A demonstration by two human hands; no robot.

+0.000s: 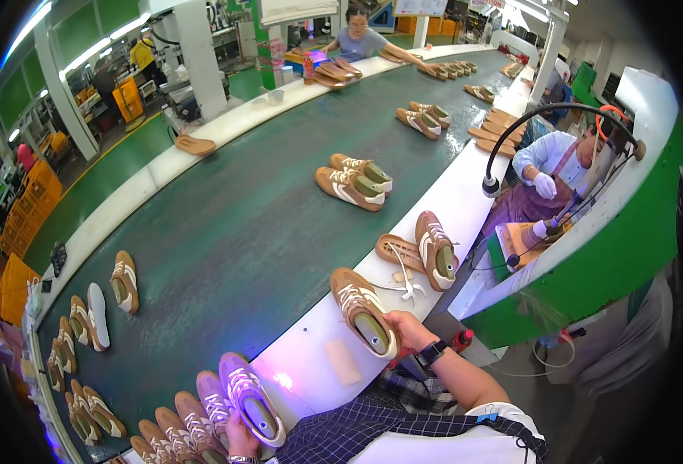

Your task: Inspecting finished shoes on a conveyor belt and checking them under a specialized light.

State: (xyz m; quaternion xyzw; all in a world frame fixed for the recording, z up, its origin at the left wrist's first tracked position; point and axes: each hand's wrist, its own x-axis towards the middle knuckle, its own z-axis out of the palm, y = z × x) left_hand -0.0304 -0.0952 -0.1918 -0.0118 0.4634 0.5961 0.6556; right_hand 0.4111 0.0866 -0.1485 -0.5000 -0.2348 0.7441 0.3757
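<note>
My right hand [409, 332] grips the heel of a tan sneaker [361, 309] with white laces, a white side stripe and a green shoe last inside, held over the white ledge. At the lower left, my left hand [241, 435] is closed round the side of another sneaker [250, 398], tinted purple by a light. Beyond my right hand, a third sneaker [436, 251] stands on the ledge beside a brown shoe sole [400, 252]. A white strap-like tangle [408, 288] lies next to that sole.
A row of sneakers [177, 433] lines the near ledge at the left. Several pairs sit on the green conveyor belt [233, 232]. To the right, a green-sided machine [589, 271] and a bent lamp [491, 185] stand near a gloved worker [550, 174]. Another worker [361, 42] reaches over the far side.
</note>
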